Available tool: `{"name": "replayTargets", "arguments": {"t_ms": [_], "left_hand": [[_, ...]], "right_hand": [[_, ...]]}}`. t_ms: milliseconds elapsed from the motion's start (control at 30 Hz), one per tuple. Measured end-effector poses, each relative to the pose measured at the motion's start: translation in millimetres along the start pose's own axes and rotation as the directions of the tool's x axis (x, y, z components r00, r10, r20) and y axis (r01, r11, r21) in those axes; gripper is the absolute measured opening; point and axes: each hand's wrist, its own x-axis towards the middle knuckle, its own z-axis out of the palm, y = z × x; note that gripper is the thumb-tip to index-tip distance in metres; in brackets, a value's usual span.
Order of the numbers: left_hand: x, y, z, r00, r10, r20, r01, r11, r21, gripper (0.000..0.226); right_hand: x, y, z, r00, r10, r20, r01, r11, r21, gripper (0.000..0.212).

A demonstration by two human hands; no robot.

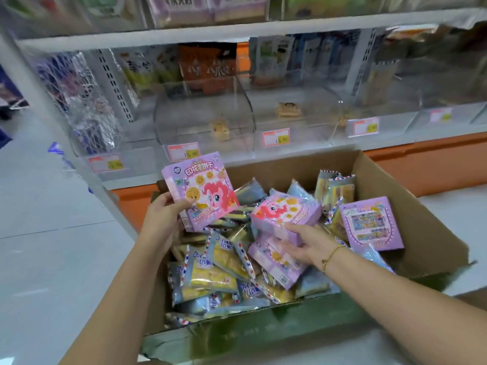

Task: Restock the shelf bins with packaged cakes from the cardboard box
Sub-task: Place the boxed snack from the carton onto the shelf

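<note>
An open cardboard box stands on the floor before the shelf, filled with several packaged cakes in blue-and-yellow wrappers. Pink-purple biscuit boxes lie among them. My left hand holds two such pink boxes stacked, lifted above the box's left side. My right hand grips another pink box over the middle of the carton. A further pink box lies under that hand, and one more leans at the right. Clear shelf bins behind hold only a few cakes.
Price tags hang along the bin fronts. An orange base panel runs under the shelf. A white shelf upright stands left of the carton, with tiled floor beyond it. Upper shelves carry other snack packets.
</note>
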Motion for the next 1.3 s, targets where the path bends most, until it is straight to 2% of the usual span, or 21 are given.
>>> {"name": "replayTargets", "arguments": {"t_ms": [67,100,133,200,267,333,400,433,467,567,600,667,733,800,833,933,1033,1100,1200,1233,1300], "left_hand": [[5.3,3.6,-9.0,0.999,0.044,-0.013,-0.044,0.999,0.009,0.024],[9.0,6.4,-13.6,0.998,0.065,-0.015,-0.065,0.998,0.020,0.024],[12.2,9.4,-17.8,0.996,0.083,-0.012,-0.083,0.996,0.030,0.024],[15.6,16.6,-24.8,0.994,0.108,0.019,-0.109,0.993,0.049,0.024],[16.4,23.4,-30.9,0.988,0.123,0.089,-0.130,0.988,0.080,0.026],[14.5,29.3,-36.3,0.973,0.132,0.189,-0.152,0.984,0.092,0.036],[12.6,35.0,-41.1,0.945,0.141,0.295,-0.173,0.981,0.085,0.060],[12.4,38.0,-43.5,0.934,0.144,0.327,-0.181,0.980,0.085,0.073],[12.0,40.8,-45.4,0.925,0.155,0.347,-0.194,0.978,0.080,0.082],[12.0,50.3,-51.8,0.933,0.196,0.303,-0.204,0.979,-0.008,0.090],[12.1,52.9,-54.4,0.942,0.194,0.273,-0.185,0.981,-0.058,0.091],[12.1,57.1,-59.3,0.954,0.179,0.241,-0.155,0.981,-0.117,0.094],[11.6,60.0,-61.2,0.955,0.169,0.242,-0.146,0.983,-0.111,0.095],[8.7,64.2,-57.6,0.957,0.161,0.242,-0.152,0.987,-0.055,0.094],[6.3,67.1,-54.0,0.955,0.158,0.249,-0.157,0.987,-0.024,0.096],[2.8,73.4,-41.9,0.944,0.174,0.280,-0.219,0.966,0.138,0.096],[10.4,78.8,-41.9,0.963,0.192,0.190,-0.225,0.960,0.168,0.095],[17.2,87.2,-49.8,0.971,0.175,0.163,-0.192,0.977,0.095,0.106],[24.2,110.8,-62.1,0.975,0.125,0.182,-0.127,0.992,0.000,0.110],[29.3,119.9,-66.4,0.977,0.124,0.175,-0.127,0.992,0.010,0.108],[44.2,138.2,-73.4,0.981,0.136,0.138,-0.144,0.988,0.048,0.100]], "right_hand": [[-7.1,-16.0,-2.8,0.991,-0.127,0.034,0.132,0.967,-0.217,0.015],[-12.4,-27.9,-2.1,0.974,-0.214,0.071,0.225,0.918,-0.327,0.020],[-18.2,-41.2,0.1,0.947,-0.296,0.122,0.318,0.835,-0.448,0.027],[-37.1,-69.0,9.9,0.865,-0.412,0.286,0.491,0.579,-0.651,0.033],[-60.3,-93.8,32.3,0.765,-0.408,0.498,0.629,0.310,-0.713,0.030],[-77.1,-113.6,61.6,0.702,-0.292,0.650,0.709,0.202,-0.676,0.034],[-77.8,-125.5,91.5,0.639,-0.216,0.738,0.767,0.109,-0.632,0.042],[-73.6,-129.1,105.7,0.621,-0.198,0.758,0.782,0.101,-0.615,0.040],[-70.8,-130.0,119.4,0.611,-0.185,0.770,0.792,0.167,-0.588,0.035],[-55.0,-124.1,147.7,0.583,-0.109,0.805,0.719,0.530,-0.449,0.028],[-50.7,-120.5,155.4,0.566,-0.098,0.819,0.699,0.584,-0.413,0.034],[-43.9,-114.7,167.9,0.533,-0.109,0.839,0.682,0.642,-0.350,0.061],[-40.8,-113.7,177.4,0.519,-0.121,0.846,0.667,0.676,-0.313,0.086],[-39.9,-114.4,182.7,0.525,-0.121,0.843,0.657,0.687,-0.311,0.093],[-39.6,-115.2,184.0,0.535,-0.120,0.837,0.655,0.685,-0.320,0.087],[-38.8,-116.9,187.7,0.555,-0.113,0.824,0.673,0.643,-0.365,0.047],[-40.6,-118.0,196.6,0.509,-0.134,0.850,0.728,0.595,-0.342,0.031],[-38.8,-123.1,207.4,0.439,-0.120,0.890,0.750,0.594,-0.290,0.048],[-32.5,-134.9,225.1,0.381,-0.073,0.922,0.709,0.663,-0.240,0.097],[-30.6,-137.1,232.2,0.370,-0.038,0.928,0.702,0.665,-0.252,0.107],[-28.3,-136.1,248.0,0.353,0.018,0.935,0.709,0.648,-0.280,0.108]]}}
